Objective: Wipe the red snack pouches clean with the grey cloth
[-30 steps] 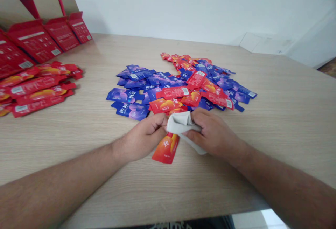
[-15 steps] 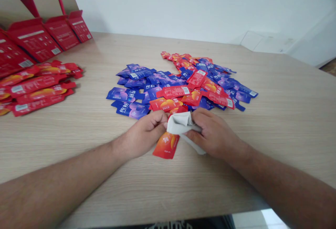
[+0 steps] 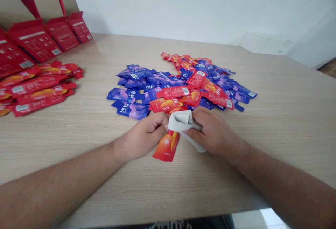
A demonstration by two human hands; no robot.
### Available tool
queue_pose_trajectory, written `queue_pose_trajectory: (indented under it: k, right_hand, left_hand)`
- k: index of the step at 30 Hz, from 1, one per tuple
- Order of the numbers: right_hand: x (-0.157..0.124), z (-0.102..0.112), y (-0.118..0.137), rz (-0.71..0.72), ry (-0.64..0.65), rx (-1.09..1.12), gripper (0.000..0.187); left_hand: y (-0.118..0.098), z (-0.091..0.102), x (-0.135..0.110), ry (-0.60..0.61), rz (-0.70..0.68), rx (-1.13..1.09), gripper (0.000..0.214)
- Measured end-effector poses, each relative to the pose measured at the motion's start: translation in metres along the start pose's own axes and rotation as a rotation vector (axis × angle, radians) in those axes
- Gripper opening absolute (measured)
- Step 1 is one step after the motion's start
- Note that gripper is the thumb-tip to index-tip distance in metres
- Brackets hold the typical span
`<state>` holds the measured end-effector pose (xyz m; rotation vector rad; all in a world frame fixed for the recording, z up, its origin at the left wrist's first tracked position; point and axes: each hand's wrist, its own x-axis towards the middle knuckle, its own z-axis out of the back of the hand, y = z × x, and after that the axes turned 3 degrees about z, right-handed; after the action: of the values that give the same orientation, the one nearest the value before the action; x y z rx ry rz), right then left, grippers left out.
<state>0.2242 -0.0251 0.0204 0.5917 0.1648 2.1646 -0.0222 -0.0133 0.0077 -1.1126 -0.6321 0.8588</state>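
An orange-red sachet (image 3: 167, 147) hangs over the tabletop between my hands, its upper part hidden by a pale grey cloth (image 3: 179, 121). My left hand (image 3: 147, 134) is closed, thumb against curled fingers, pinching the sachet at its left edge, right beside the cloth. Bunched cloth fills my right hand (image 3: 214, 131), which presses it over the sachet, and a loose fold dangles below the fingers. Just beyond both hands spreads a loose pile of blue-purple sachets (image 3: 132, 110) and red sachets (image 3: 174, 91), some lying across others.
Open red cardboard boxes (image 3: 27, 41) stand in a row at the far left, flaps raised. In front of them lie stacked red sachets (image 3: 39, 85). A white wall (image 3: 183, 8) bounds the wooden table (image 3: 283, 117) at the back.
The cloth has shifted slightly upward along the sachet, and the sachet's lower end hangs a little lower. Both hands keep their grip in nearly the same place.
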Motion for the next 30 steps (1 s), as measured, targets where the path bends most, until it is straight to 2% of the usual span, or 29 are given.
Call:
queue_pose_trajectory:
  k: [6, 10, 15, 20, 25, 30]
  right_hand:
    - [0.002, 0.0, -0.004, -0.064, -0.098, -0.017, 0.023]
    - [0.003, 0.0, -0.006, -0.013, -0.036, -0.011, 0.022]
    - [0.003, 0.0, -0.004, -0.067, -0.091, -0.01, 0.024]
    - [0.0, 0.001, 0.005, 0.006, 0.088, 0.017, 0.018]
    - [-0.001, 0.002, 0.006, -0.043, 0.027, -0.032, 0.019]
    - [-0.004, 0.001, 0.012, 0.1, 0.16, 0.107, 0.012]
  left_hand:
    - [-0.001, -0.001, 0.0, -0.002, -0.034, -0.022, 0.023]
    - [-0.001, 0.0, -0.001, 0.019, -0.033, 0.004, 0.021]
    - [-0.001, 0.0, -0.002, -0.005, -0.019, -0.033, 0.022]
    - [-0.003, 0.0, 0.0, -0.005, 0.021, -0.003, 0.021]
    - [-0.003, 0.001, 0.002, -0.011, 0.018, -0.051, 0.024]
    - [-0.002, 0.0, 0.002, -0.028, 0.022, -0.044, 0.023]
